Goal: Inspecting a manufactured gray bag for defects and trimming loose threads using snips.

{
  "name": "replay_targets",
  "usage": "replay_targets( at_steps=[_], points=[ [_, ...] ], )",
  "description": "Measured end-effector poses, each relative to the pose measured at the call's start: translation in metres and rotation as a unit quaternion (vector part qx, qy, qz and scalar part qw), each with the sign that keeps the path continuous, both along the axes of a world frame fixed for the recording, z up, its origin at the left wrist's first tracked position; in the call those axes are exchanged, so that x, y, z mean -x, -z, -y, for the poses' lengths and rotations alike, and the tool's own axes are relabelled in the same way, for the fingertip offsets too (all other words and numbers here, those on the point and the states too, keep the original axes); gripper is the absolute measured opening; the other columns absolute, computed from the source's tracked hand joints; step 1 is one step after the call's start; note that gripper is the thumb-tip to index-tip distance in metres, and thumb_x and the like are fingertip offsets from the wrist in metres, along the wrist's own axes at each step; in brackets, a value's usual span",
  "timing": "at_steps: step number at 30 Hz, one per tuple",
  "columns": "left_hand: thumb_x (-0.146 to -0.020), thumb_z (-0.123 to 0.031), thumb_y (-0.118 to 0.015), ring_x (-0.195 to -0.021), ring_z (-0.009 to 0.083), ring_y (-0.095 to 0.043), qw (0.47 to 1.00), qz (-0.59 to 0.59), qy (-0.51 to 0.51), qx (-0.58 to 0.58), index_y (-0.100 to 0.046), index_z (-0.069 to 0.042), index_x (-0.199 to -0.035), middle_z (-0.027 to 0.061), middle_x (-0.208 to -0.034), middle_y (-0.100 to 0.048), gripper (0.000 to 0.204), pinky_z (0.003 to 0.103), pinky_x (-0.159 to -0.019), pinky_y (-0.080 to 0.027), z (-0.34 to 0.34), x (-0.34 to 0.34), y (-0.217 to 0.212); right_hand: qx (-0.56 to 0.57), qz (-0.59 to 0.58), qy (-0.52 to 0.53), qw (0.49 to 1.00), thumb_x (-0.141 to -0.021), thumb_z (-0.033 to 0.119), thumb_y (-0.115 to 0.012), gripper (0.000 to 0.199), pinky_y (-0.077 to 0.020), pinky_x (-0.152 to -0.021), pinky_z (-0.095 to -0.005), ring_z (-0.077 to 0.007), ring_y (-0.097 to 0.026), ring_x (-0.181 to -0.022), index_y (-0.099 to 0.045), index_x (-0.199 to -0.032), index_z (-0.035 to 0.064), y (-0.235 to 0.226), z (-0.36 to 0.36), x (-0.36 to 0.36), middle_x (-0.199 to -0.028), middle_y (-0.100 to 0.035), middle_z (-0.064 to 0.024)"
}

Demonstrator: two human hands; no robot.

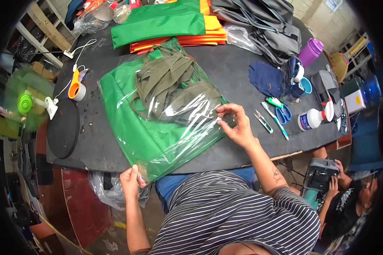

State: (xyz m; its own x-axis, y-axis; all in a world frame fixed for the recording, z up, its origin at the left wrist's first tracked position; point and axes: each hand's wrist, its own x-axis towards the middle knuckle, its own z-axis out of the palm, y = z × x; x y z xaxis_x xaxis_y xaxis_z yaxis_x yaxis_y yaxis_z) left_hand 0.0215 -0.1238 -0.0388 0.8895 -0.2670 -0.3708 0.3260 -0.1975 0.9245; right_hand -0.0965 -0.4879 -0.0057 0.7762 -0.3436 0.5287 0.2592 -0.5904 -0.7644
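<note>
A clear plastic bag (187, 146) lies on the dark table in front of me, its film shiny and wrinkled. Inside it are folded green fabric (123, 106) and a loose bundle of olive webbing straps (170, 78). My left hand (132, 182) is closed on the bag's near left corner, at the table's front edge. On the bag's right side, my right hand (237, 126) pinches the film between thumb and fingers, close to the straps.
Behind the bag sits a stack of green and orange fabric (166, 27), beside grey bags (268, 25). Snips (264, 122), blue-handled scissors (284, 114) and a spray bottle (315, 118) lie to the right. A small fan (25, 103) is at left. Another person holds a grey bag (320, 174) at lower right.
</note>
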Motion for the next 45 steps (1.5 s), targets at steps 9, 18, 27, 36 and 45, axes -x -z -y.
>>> replay_targets(
  at_steps=[9, 18, 27, 36, 45],
  points=[
    [-0.092, -0.033, -0.056, -0.035, 0.0093, -0.046, 1.000, -0.019, -0.001, 0.010, -0.050, -0.006, -0.058, 0.0026, -0.047, -0.049, 0.044, 0.021, -0.033, -0.036, 0.001, -0.001, -0.001, 0.217, -0.064, 0.059, 0.972, -0.070, 0.014, -0.074, 0.030, -0.0292, -0.104, -0.0483, -0.0327, -0.039, -0.128, -0.065, -0.098, 0.0088, -0.014, 0.016, -0.002, -0.138, -0.043, -0.0127],
    [-0.092, -0.034, -0.056, -0.035, 0.0098, -0.046, 1.000, -0.016, 0.004, 0.000, -0.050, -0.006, -0.059, 0.0029, -0.047, -0.049, 0.044, 0.022, -0.033, -0.036, 0.002, -0.001, -0.002, 0.307, -0.338, 0.070, 0.887, -0.068, 0.027, -0.076, 0.083, -0.0192, -0.108, -0.0574, -0.0399, -0.014, -0.138, -0.035, -0.140, 0.0292, -0.014, 0.018, 0.005, -0.151, -0.013, -0.0153],
    [-0.093, -0.032, -0.055, -0.037, 0.0095, -0.046, 0.999, -0.023, 0.003, 0.022, -0.050, -0.006, -0.061, 0.0015, -0.048, -0.048, 0.041, 0.022, -0.034, -0.036, -0.003, -0.002, 0.005, 0.135, -0.048, 0.310, 0.940, -0.083, 0.026, -0.065, 0.040, -0.0409, -0.093, -0.0375, -0.0286, -0.054, -0.106, -0.057, -0.115, 0.0037, -0.064, 0.178, 0.057, -0.111, -0.058, -0.0143],
    [-0.093, -0.037, -0.053, -0.032, 0.0085, -0.042, 0.999, 0.017, 0.029, 0.022, -0.046, -0.009, -0.059, 0.0012, -0.044, -0.047, 0.045, 0.021, -0.032, -0.032, -0.002, -0.003, 0.010, -0.286, -0.244, 0.423, 0.825, -0.076, 0.003, -0.065, 0.025, -0.0496, -0.046, -0.0330, -0.0195, -0.064, -0.059, -0.052, -0.097, 0.0018, -0.056, 0.323, 0.109, -0.080, -0.064, -0.0170],
    [-0.092, -0.036, -0.056, -0.033, 0.0113, -0.047, 0.999, 0.003, 0.018, 0.039, -0.049, -0.006, -0.060, 0.0043, -0.044, -0.050, 0.044, 0.022, -0.031, -0.036, -0.005, -0.004, 0.013, -0.261, 0.030, 0.395, 0.880, -0.071, -0.006, -0.066, 0.042, -0.0430, -0.045, -0.0216, -0.0159, -0.062, -0.055, -0.050, -0.110, -0.0024, -0.075, 0.293, 0.108, -0.074, -0.065, -0.0132]
  ],
)
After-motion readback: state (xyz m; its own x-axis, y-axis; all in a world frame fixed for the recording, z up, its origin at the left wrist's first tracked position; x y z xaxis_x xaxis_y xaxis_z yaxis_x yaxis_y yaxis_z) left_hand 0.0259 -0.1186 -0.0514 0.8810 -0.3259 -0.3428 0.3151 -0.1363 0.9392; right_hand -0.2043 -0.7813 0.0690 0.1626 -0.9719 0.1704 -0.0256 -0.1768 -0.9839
